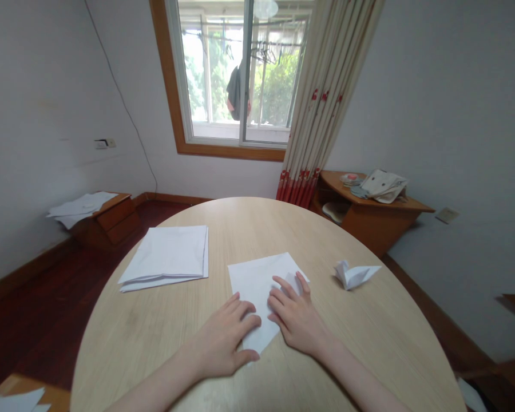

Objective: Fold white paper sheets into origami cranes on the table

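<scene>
A white sheet of paper (253, 280) lies flat on the round wooden table (240, 223), turned at an angle in front of me. My left hand (229, 335) rests on its left edge, fingers apart and thumb near the lower corner. Over the right part of the sheet lies my right hand (296, 315), its fingers spread and slightly bent on the paper. Both hands cover part of the sheet, so any creases beneath them are hidden. To the right sits a folded white paper bird (355, 276), apart from my hands.
A stack of white paper (167, 254) lies at the table's left. Beyond the table stand a small drawer cabinet (118, 220) on the left and a corner cabinet (369, 220) holding a cloth bag (385, 186) on the right. A curtain (321, 103) hangs beside the window.
</scene>
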Action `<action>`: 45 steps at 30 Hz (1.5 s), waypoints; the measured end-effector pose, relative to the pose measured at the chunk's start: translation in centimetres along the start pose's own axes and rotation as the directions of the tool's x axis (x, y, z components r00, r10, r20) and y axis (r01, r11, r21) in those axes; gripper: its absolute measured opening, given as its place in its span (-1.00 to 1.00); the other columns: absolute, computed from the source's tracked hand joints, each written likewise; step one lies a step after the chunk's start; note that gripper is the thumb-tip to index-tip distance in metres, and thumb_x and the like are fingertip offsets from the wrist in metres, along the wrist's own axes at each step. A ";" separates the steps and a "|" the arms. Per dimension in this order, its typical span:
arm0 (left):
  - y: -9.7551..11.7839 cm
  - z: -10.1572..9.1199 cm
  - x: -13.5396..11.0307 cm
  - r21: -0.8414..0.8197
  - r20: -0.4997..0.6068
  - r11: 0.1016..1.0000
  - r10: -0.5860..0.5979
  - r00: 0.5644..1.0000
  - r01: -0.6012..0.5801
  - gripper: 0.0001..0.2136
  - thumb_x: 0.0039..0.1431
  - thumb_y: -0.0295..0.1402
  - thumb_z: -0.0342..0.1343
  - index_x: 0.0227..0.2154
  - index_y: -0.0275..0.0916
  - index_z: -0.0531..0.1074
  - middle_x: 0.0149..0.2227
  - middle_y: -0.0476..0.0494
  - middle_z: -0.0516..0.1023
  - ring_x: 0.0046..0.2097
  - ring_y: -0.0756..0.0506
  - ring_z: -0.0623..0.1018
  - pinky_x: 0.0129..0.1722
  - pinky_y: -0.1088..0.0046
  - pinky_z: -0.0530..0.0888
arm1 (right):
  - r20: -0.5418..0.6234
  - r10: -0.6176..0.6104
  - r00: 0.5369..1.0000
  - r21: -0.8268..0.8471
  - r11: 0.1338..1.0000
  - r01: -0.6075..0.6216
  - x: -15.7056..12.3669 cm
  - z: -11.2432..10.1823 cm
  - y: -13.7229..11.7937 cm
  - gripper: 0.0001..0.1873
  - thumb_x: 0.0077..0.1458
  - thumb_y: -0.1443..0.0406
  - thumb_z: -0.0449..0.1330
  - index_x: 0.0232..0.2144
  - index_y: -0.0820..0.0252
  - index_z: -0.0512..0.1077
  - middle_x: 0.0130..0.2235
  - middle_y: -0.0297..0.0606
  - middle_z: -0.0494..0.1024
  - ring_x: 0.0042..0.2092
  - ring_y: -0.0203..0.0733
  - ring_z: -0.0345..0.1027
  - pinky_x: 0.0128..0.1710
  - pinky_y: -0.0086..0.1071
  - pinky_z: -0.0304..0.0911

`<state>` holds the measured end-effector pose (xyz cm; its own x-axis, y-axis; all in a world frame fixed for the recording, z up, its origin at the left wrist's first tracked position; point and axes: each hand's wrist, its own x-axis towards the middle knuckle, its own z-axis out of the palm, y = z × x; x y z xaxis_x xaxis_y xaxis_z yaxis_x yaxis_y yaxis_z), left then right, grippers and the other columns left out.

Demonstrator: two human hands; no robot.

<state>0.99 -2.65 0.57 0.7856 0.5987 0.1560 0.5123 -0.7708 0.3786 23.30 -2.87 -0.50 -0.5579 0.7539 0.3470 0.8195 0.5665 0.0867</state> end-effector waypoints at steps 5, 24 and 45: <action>0.5 -0.2 0.0 0.019 0.037 0.999 0.030 0.999 -0.030 -0.57 0.10 -0.16 0.22 0.03 -0.06 0.33 -0.01 -0.16 0.35 0.05 -0.20 0.35 0.23 0.02 0.02 | 0.011 -0.039 0.999 0.002 0.999 0.039 0.1 0.2 0.3 -0.89 0.08 0.41 0.12 -0.30 0.14 0.36 -0.18 -0.27 0.50 0.21 -0.07 0.05 0.25 0.03 -0.66; 0.7 0.3 -0.1 0.085 0.050 0.995 0.056 0.997 -0.060 -0.43 0.13 0.01 0.12 0.17 -0.03 0.23 0.14 -0.24 0.30 0.12 -0.27 0.31 0.22 -0.05 0.01 | 0.053 -0.084 0.995 0.028 0.996 0.082 0.2 0.5 0.8 -0.77 0.00 0.48 0.10 -0.27 0.15 0.36 -0.14 -0.23 0.50 0.22 -0.09 0.05 0.24 0.04 -0.62; 0.7 1.6 0.6 0.117 0.034 0.993 0.015 0.999 -0.019 -0.60 0.28 -0.33 0.02 0.17 -0.13 0.21 0.17 -0.27 0.25 0.17 -0.28 0.25 0.11 0.10 0.32 | 0.029 -0.065 0.997 0.088 0.994 0.063 0.4 1.0 0.9 -0.86 0.17 0.43 0.04 -0.29 0.17 0.37 -0.20 -0.24 0.50 0.17 -0.13 0.14 0.25 0.04 -0.48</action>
<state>2.37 -3.21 -0.51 0.8043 0.5797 0.1306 0.5347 -0.8019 0.2665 23.66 -1.73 -1.17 -0.6139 0.7247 0.3130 0.7682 0.6396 0.0259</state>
